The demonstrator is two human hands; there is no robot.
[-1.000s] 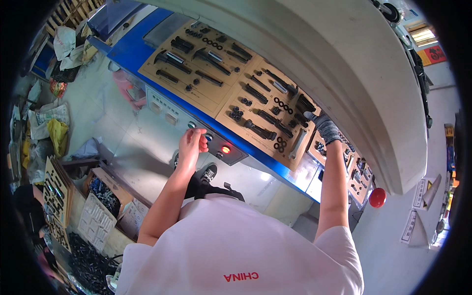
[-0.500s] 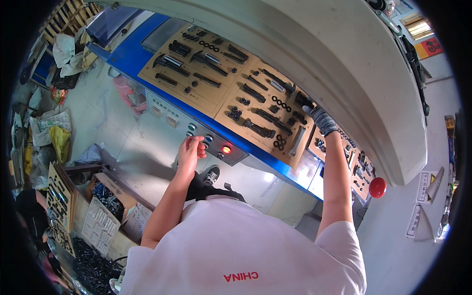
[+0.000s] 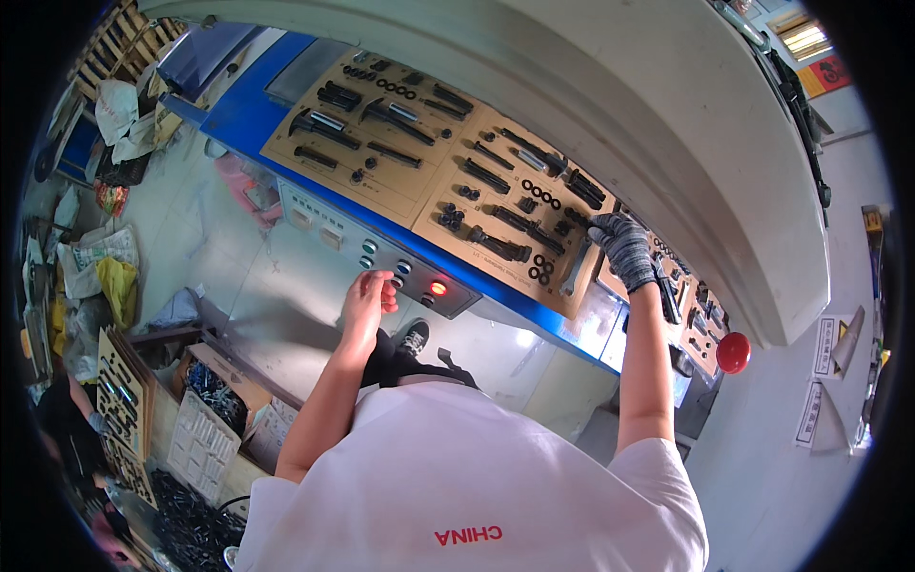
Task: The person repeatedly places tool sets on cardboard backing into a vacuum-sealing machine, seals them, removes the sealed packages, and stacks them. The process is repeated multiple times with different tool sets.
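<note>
"From the head view, the bare left hand (image 3: 367,303) is being held half-curled at the grey metal button panel (image 3: 353,250); contact can't be told!"

"And the right hand (image 3: 624,253), grey-gloved?"

"Being held, fingers bent, at the edge of the flat tan board (image 3: 548,295), beside the silvery wrench (image 3: 578,267). Whether anything is being gripped can't be told."

"Black metal parts (image 3: 488,175)?"

"Being displayed across that board."

The brown board (image 3: 484,214) looks matt, the glove (image 3: 627,253) knitted cloth, the red knob (image 3: 733,353) glossy
</note>
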